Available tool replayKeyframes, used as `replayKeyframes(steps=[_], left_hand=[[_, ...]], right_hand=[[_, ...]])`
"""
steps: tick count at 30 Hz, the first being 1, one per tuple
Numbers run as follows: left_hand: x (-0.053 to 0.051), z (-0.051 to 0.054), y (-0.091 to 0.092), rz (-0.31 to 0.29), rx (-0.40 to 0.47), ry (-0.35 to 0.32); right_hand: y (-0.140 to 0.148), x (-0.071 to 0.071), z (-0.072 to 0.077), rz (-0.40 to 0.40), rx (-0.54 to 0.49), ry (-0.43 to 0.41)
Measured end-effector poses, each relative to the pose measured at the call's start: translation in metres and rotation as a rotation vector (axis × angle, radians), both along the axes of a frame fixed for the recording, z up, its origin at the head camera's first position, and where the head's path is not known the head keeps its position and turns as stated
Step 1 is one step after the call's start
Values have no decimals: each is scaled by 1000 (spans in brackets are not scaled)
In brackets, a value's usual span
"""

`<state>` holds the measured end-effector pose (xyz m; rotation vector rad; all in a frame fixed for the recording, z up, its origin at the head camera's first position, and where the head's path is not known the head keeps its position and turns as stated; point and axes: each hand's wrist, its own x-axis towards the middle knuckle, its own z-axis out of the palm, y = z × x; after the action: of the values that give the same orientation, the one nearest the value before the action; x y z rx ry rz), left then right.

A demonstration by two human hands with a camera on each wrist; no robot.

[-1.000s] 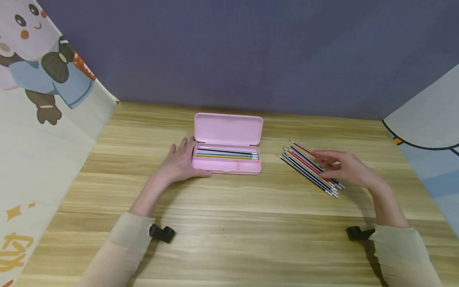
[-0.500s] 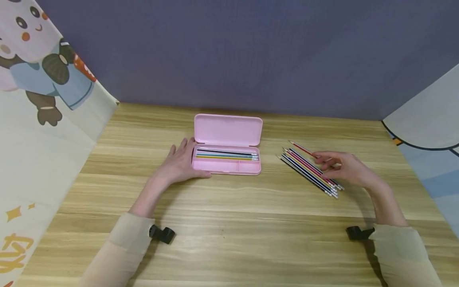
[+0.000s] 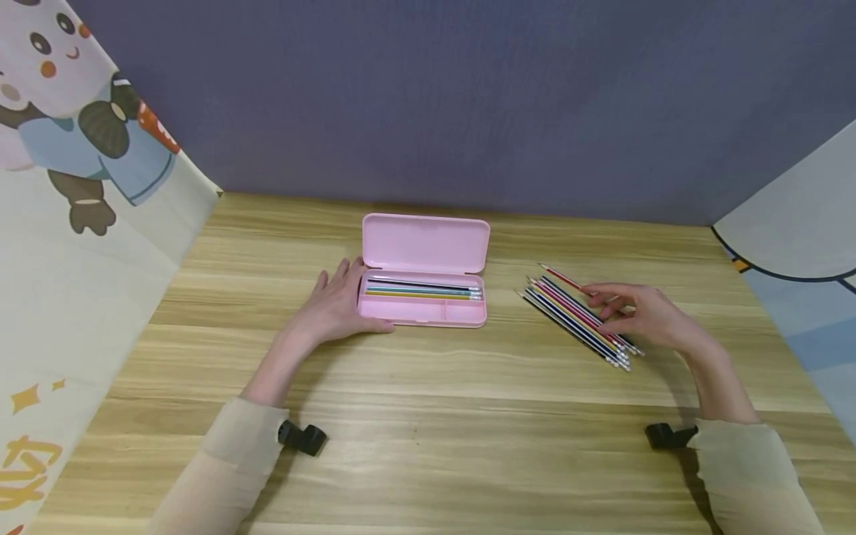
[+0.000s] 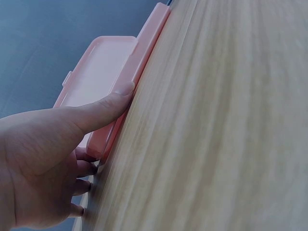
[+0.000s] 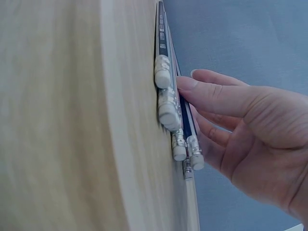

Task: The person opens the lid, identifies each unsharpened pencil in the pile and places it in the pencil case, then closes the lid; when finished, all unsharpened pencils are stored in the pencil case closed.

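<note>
A pink pencil case (image 3: 466,313) lies with its lid raised, several pencils (image 3: 424,291) in its long compartment. My left hand (image 3: 332,306) holds its left end, thumb along the front edge and fingers at the left side and rear corner; the left wrist view shows this thumb on the case wall (image 4: 103,139). At the right, my right hand (image 3: 645,316) is over a loose bundle of pencils (image 3: 565,316), forefinger at a red pencil (image 3: 560,276), thumb lower on the bundle, their tips apart. The right wrist view shows the thumb against pencils, white erasers (image 5: 168,115) towards the wrist.
The wooden table (image 3: 428,416) reaches back to a dark blue-grey partition (image 3: 455,111). A panel with cartoon figures (image 3: 80,126) stands at the left, and another printed panel (image 3: 802,223) at the right. Small black devices (image 3: 304,438) are attached at both sleeves.
</note>
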<state>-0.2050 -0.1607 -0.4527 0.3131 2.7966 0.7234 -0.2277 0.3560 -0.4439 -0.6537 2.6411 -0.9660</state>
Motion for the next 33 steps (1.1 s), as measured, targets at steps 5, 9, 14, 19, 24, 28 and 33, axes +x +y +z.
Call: replayKeyframes(steps=[5, 9, 14, 19, 24, 28, 33], left_hand=[[0, 0, 0, 0, 3, 1], [0, 0, 1, -1, 2, -1], [-1, -1, 0, -4, -3, -3], [-1, -1, 0, -6, -12, -8], [-2, -2, 0, -6, -12, -10], [-3, -2, 1, -9, -9, -4], [-3, -3, 1, -10, -12, 3]], right_hand=[[-1, 0, 0, 6, -4, 1], [-1, 1, 0, 18, -5, 16], [-1, 1, 2, 31, 3, 24], [0, 1, 3, 21, 40, 47], [1, 2, 5, 13, 31, 56], [1, 2, 6, 3, 13, 56], [1, 2, 5, -14, 11, 64]])
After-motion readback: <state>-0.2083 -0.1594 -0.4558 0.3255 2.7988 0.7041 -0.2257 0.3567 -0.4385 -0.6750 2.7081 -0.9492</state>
